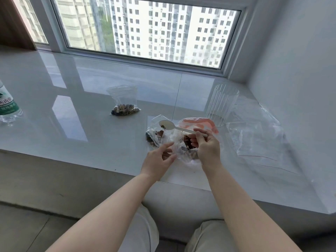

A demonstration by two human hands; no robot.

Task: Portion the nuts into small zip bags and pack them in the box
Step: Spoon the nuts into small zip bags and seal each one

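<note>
My right hand pinches the handle of a white plastic spoon whose bowl, carrying a few bits, points left over a clear bag of nuts. My left hand pinches the edge of a small clear zip bag that holds brown nuts between both hands. Behind them lies a larger bag with orange print. A filled small zip bag of nuts lies farther back on the white sill. No box is in view.
A ribbed clear plastic cup stands upright right of the bags. Several empty zip bags lie by the right wall. A water bottle stands at the left edge. The window is behind; my knees are below the sill edge.
</note>
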